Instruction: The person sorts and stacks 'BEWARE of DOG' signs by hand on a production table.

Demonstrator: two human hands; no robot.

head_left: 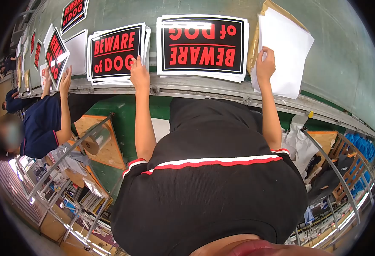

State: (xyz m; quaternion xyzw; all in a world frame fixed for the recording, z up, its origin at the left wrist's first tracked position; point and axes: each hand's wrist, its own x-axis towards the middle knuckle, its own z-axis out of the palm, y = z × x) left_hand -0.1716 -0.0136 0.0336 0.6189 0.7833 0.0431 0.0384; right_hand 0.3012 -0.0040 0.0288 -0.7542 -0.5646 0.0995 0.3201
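Note:
A stack of black "BEWARE of DOG" signs (pixel 115 53) with red letters lies upright to me on the green table. At its right edge, my left hand (pixel 140 76) pinches the top sign near the lower corner. My right hand (pixel 266 67) is closed at the left edge of a pile of white sheets (pixel 286 51), its fingers curled over the paper. How many sheets it grips is hidden. Brown wrapping paper (pixel 254 49) shows under that pile. Between my hands lies another stack of the same signs (pixel 202 47), turned upside down to me.
A metal rail (pixel 196 85) runs along the near table edge (pixel 345 77). To my left a co-worker in a dark blue shirt (pixel 42 123) holds a sign (pixel 56 57) in both hands. More signs (pixel 74 15) lie beyond. Wooden boards (pixel 100 138) and metal frames stand behind me.

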